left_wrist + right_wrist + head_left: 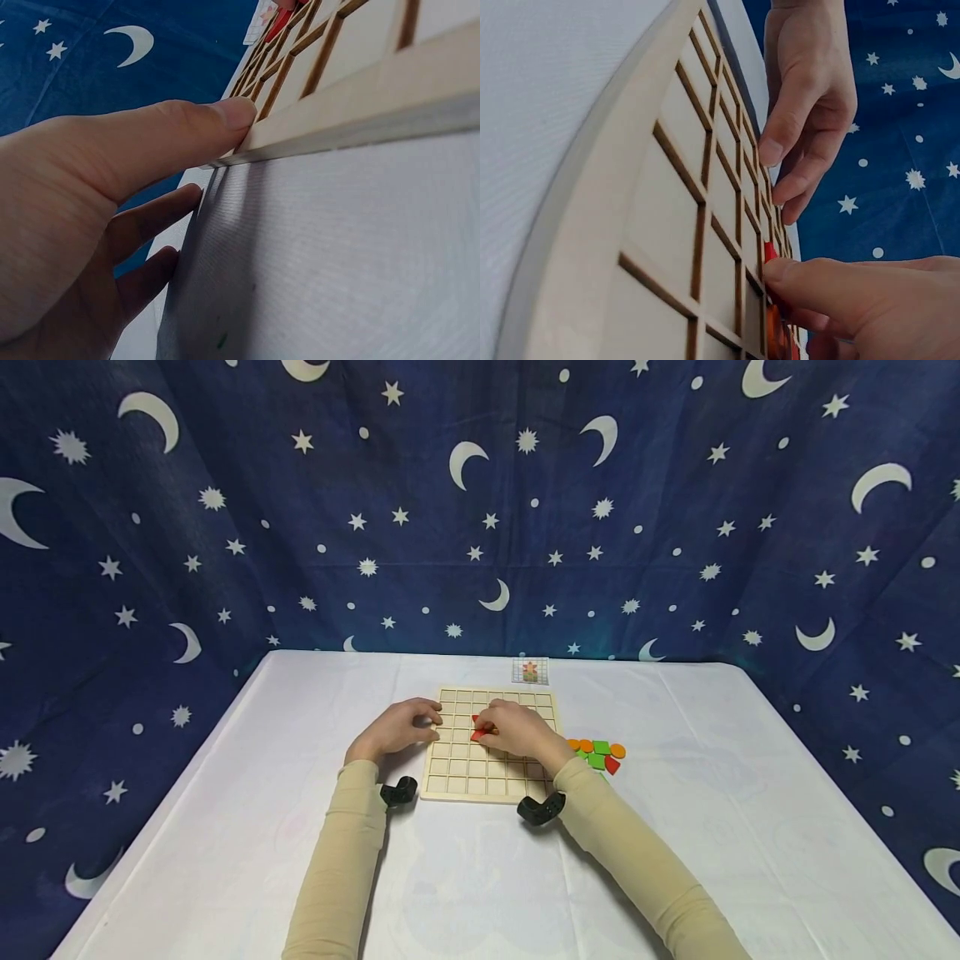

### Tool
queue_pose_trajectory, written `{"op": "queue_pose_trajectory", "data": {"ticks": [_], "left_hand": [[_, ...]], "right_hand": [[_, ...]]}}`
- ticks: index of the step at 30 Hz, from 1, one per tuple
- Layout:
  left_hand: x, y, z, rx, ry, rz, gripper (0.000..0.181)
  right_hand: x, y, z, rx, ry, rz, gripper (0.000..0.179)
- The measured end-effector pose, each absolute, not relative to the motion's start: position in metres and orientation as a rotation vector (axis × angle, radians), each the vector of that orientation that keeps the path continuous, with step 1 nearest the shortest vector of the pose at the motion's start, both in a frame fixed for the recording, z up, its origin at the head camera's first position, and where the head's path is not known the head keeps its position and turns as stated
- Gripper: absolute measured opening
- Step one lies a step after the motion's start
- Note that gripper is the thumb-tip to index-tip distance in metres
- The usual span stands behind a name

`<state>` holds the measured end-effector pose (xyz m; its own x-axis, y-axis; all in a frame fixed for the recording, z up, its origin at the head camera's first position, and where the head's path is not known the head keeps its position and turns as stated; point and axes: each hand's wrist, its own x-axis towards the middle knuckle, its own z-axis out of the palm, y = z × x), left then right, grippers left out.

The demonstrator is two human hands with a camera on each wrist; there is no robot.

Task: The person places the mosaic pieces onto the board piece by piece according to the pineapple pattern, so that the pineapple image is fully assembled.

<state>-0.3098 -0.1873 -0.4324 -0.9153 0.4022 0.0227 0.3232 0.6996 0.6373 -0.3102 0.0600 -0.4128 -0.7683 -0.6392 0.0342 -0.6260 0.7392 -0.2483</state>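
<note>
A wooden grid board (465,787) lies on the white-covered table. At its left edge my left hand (396,728) rests, the thumb (225,116) touching the rim and the other fingers loosely bent beside it. Over the board's middle, my right hand (517,729) pinches a red piece (477,736) at the grid between thumb and fingertips. Another bit of red (475,718) shows just above it. An orange piece (774,330) sits in the grid under the right hand, partly hidden by the fingers.
Right of the board lie loose flat pieces: orange discs (617,751), green squares (601,747) and a red piece (612,765). A small pattern card (530,671) lies behind the board. Dark blue cloth (420,527) with moons and stars hangs around the table.
</note>
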Motion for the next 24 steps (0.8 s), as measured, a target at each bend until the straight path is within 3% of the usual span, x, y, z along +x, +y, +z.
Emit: {"op": "queue_pose_trajectory", "data": {"ticks": [24], "left_hand": [[-0.309,-0.186,-0.433,0.578,2.793,1.010,0.025]], "right_hand": [[-0.317,0.067,-0.406,-1.184,2.767,-0.472,0.023]]}}
